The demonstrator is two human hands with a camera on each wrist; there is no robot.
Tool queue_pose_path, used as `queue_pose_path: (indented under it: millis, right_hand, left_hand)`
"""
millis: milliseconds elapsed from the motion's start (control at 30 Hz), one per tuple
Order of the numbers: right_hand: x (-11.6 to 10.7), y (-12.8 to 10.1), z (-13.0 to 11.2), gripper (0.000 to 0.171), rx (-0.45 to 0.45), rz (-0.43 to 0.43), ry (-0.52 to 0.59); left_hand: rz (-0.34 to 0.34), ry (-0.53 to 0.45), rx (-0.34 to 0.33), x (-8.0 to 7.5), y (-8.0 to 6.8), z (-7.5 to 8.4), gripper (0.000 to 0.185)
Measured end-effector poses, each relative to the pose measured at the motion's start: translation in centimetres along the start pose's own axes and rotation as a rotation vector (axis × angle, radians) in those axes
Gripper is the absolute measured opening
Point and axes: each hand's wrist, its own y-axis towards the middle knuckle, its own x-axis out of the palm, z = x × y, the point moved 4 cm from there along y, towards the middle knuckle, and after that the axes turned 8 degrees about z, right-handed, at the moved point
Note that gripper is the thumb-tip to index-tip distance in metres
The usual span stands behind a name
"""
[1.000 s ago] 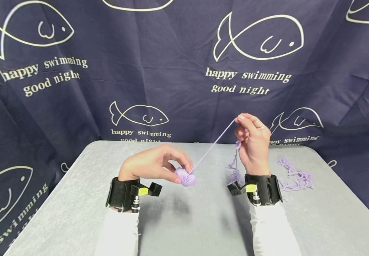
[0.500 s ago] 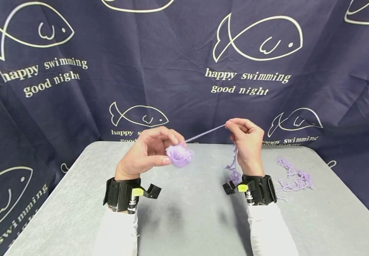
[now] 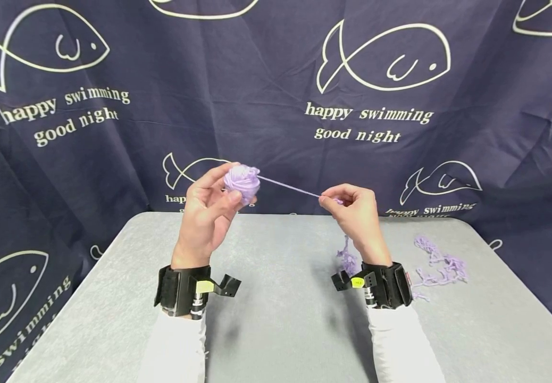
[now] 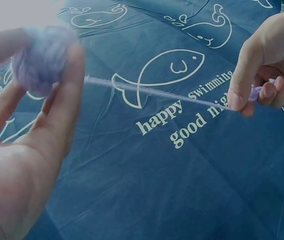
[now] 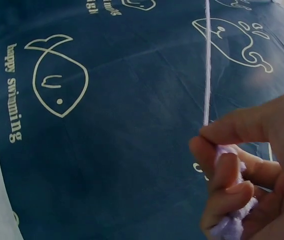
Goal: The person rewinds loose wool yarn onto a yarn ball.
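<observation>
A small ball of lilac yarn [image 3: 242, 183] is held up above the table between the thumb and fingers of my left hand [image 3: 204, 218]. From the ball a taut strand [image 3: 289, 187] runs slightly downward to my right hand [image 3: 356, 213], which pinches it between thumb and forefinger. In the right wrist view, more yarn [image 5: 229, 227] passes through the curled lower fingers of that hand. The ball looks blurred in the left wrist view. Below the right hand a loose length of yarn [image 3: 348, 260] hangs toward the table, partly hidden by the wrist mount.
A tangled heap of lilac yarn [image 3: 443, 266] lies on the grey table [image 3: 276, 330] at the right. Behind the table hangs a dark blue cloth [image 3: 266, 96] with white fish drawings. Each wrist carries a black strap with a camera mount [image 3: 218, 287].
My left hand has risen and turned with the ball, moving up and to the left. The right hand has come down and left, so the strand now slopes down toward it.
</observation>
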Motion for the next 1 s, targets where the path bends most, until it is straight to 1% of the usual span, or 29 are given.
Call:
queue_pose_path:
  millis: [67, 167, 233, 333, 433, 500, 533, 600, 667, 733, 800, 833, 900, 1000]
  right_hand:
    - [0.1, -0.1, -0.2, 0.006, -0.035, -0.038, -0.068]
    - [0.3, -0.3, -0.7, 0.001, -0.088, -0.109, -0.135]
    - [0.5, -0.6, -1.0, 0.003, -0.117, -0.178, -0.159]
    - [1.0, -1.1, -1.7, 0.008, -0.161, -0.302, -0.183]
    - [1.4, -1.8, -2.3, 0.012, -0.200, -0.433, -0.187]
    - [1.7, -2.3, -2.7, 0.015, -0.208, -0.520, -0.166]
    - [1.7, -2.5, -2.9, 0.016, -0.207, -0.561, -0.147]
    - [1.8, -2.9, -3.3, 0.017, -0.199, -0.627, -0.102]
    - [1.6, -3.1, -3.7, 0.017, -0.199, -0.656, -0.039]
    - [1.3, -3.2, -4.1, 0.016, -0.197, -0.652, 0.040]
    - [0.8, -3.2, -4.5, 0.014, -0.202, -0.618, 0.126]
    - [0.5, -3.1, -4.7, 0.014, -0.201, -0.596, 0.169]
    - [0.0, -2.9, -4.8, 0.011, -0.189, -0.547, 0.248]
    - [-0.5, -2.5, -4.8, 0.012, -0.174, -0.458, 0.356]
  left_hand:
    - [0.070, -0.015, 0.021, -0.4, 0.2, 0.0, 0.038]
    - [0.162, -0.044, 0.064, -0.7, 0.5, 0.0, 0.041]
    - [0.232, -0.060, 0.091, -0.8, 0.6, 0.0, 0.042]
    - [0.346, -0.056, 0.132, -1.0, 0.6, -0.1, 0.039]
    - [0.458, -0.011, 0.169, -1.2, 0.6, -0.2, 0.033]
    - [0.507, 0.038, 0.199, -1.3, 0.6, -0.4, 0.035]
    - [0.519, 0.086, 0.214, -1.2, 0.5, -0.5, 0.037]
    - [0.517, 0.205, 0.245, -1.2, 0.5, -0.7, 0.038]
    - [0.487, 0.367, 0.282, -1.1, 0.4, -0.8, 0.039]
    - [0.443, 0.532, 0.316, -1.0, 0.3, -1.0, 0.040]
    - [0.399, 0.666, 0.328, -1.1, 0.2, -1.2, 0.042]
    - [0.379, 0.720, 0.323, -1.1, 0.2, -1.3, 0.042]
    - [0.336, 0.797, 0.288, -1.2, 0.1, -1.6, 0.041]
    - [0.273, 0.860, 0.198, -1.4, 0.1, -2.1, 0.040]
